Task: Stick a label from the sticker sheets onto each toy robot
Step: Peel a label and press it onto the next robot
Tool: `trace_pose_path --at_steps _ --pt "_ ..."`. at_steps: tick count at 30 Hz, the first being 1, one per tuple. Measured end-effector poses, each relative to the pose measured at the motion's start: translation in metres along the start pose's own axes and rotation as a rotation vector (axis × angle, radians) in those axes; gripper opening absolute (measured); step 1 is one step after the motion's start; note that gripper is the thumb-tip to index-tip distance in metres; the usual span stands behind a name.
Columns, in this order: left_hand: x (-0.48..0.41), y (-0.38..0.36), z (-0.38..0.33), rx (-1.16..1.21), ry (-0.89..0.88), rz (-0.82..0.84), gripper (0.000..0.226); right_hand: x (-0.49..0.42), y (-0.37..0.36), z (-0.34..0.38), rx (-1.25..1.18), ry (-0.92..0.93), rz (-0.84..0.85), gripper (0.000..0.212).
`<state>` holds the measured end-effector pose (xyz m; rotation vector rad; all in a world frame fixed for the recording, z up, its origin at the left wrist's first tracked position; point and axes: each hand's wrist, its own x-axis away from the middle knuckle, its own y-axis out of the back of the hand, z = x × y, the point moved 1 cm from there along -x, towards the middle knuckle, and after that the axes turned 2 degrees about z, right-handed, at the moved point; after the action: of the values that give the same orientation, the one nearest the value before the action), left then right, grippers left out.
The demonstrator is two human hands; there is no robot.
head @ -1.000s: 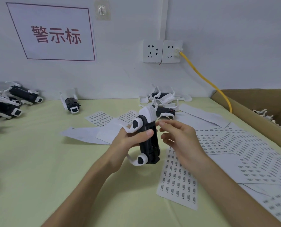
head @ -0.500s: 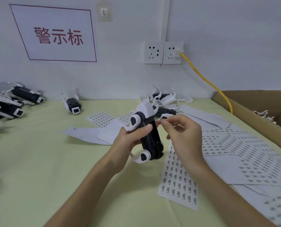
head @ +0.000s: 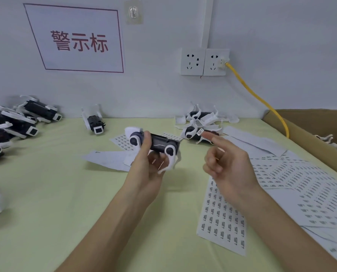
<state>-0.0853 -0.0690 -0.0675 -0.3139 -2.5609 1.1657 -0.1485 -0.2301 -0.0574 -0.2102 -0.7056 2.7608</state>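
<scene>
1. the table (head: 45, 193) is our whole workplace, and we judge the job to be in mid-run, nowhere near its end.
2. the sticker sheets (head: 301, 183) spread over its right side carry many rows of unpeeled labels, so supply is no limit.
3. the cardboard box (head: 305, 134) at the right edge shows a few white robot parts inside. we take these as waiting, though we cannot see how many there are.
4. the pile of toy robots (head: 16, 122) at the far left looks like a finished lot, but no label shows on them from here, so that is a guess.
5. the group at the back (head: 199, 122) lies near the wall, and one of them shows a barcode label on its white part.
6. the toy robot in hand (head: 161, 143) lies crosswise above the table. our left hand (head: 144, 169) grips it, fingers and thumb wrapped round it, and we see no label on it yet.
7. the label (head: 200, 132) sits on the straight index fingertip of our right hand (head: 228, 169), whose other fingers curl in on nothing. it is near the robot but apart from it, and sticking it on is what is left.
</scene>
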Motion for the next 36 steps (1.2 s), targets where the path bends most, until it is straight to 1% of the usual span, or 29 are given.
trace_pose_path --at_steps 1,2,3,5,7,9,10,13,16,21,22,25,28,30,33,34,36 --pt "-0.001 0.001 0.0 0.02 -0.01 -0.006 0.033 0.002 -0.002 -0.002 -0.069 -0.066 0.043 0.032" --pt "-0.003 0.002 0.001 0.031 -0.026 -0.001 0.04 0.004 -0.004 -0.003 -0.123 -0.116 0.079 0.036" --pt "-0.003 0.002 0.001 0.036 -0.042 0.013 0.047 0.005 -0.005 -0.005 -0.163 -0.154 0.11 0.039" --pt "-0.002 0.003 0.002 0.049 -0.058 0.042 0.053 0.008 -0.009 -0.009 -0.218 -0.225 0.167 0.043" --pt "-0.002 0.002 0.005 0.077 -0.054 0.05 0.05 0.011 -0.012 -0.014 -0.253 -0.29 0.243 0.047" --pt "0.0 -0.001 0.007 0.099 -0.043 0.058 0.039 0.016 -0.017 -0.02 -0.269 -0.343 0.338 0.051" --pt "0.002 -0.003 0.008 0.097 -0.035 0.069 0.037 0.019 -0.019 -0.023 -0.273 -0.363 0.386 0.053" --pt "0.008 -0.007 0.011 0.071 0.016 0.117 0.041 0.026 -0.025 -0.032 -0.272 -0.396 0.48 0.057" --pt "0.013 -0.01 0.013 0.034 0.107 0.146 0.039 0.028 -0.028 -0.037 -0.282 -0.411 0.465 0.058" --pt "0.016 -0.012 0.015 -0.03 0.162 0.195 0.037 0.029 -0.029 -0.037 -0.35 -0.395 0.424 0.056" --pt "0.017 -0.012 0.015 -0.045 0.165 0.203 0.041 0.029 -0.029 -0.037 -0.362 -0.392 0.419 0.056" --pt "0.019 -0.013 0.017 -0.085 0.15 0.23 0.071 0.029 -0.029 -0.036 -0.376 -0.379 0.4 0.054" --pt "0.02 -0.013 0.02 -0.144 0.158 0.275 0.08 0.029 -0.029 -0.035 -0.396 -0.37 0.38 0.054" --pt "0.021 -0.013 0.02 -0.141 0.159 0.283 0.076 0.029 -0.029 -0.035 -0.408 -0.367 0.373 0.055" --pt "0.023 -0.014 0.018 -0.107 0.134 0.3 0.046 0.029 -0.03 -0.036 -0.424 -0.362 0.367 0.055" --pt "0.023 -0.015 0.019 -0.106 0.136 0.3 0.042 0.03 -0.031 -0.036 -0.427 -0.36 0.364 0.055" --pt "0.023 -0.017 0.018 -0.103 0.137 0.283 0.044 0.03 -0.031 -0.036 -0.431 -0.361 0.363 0.055"
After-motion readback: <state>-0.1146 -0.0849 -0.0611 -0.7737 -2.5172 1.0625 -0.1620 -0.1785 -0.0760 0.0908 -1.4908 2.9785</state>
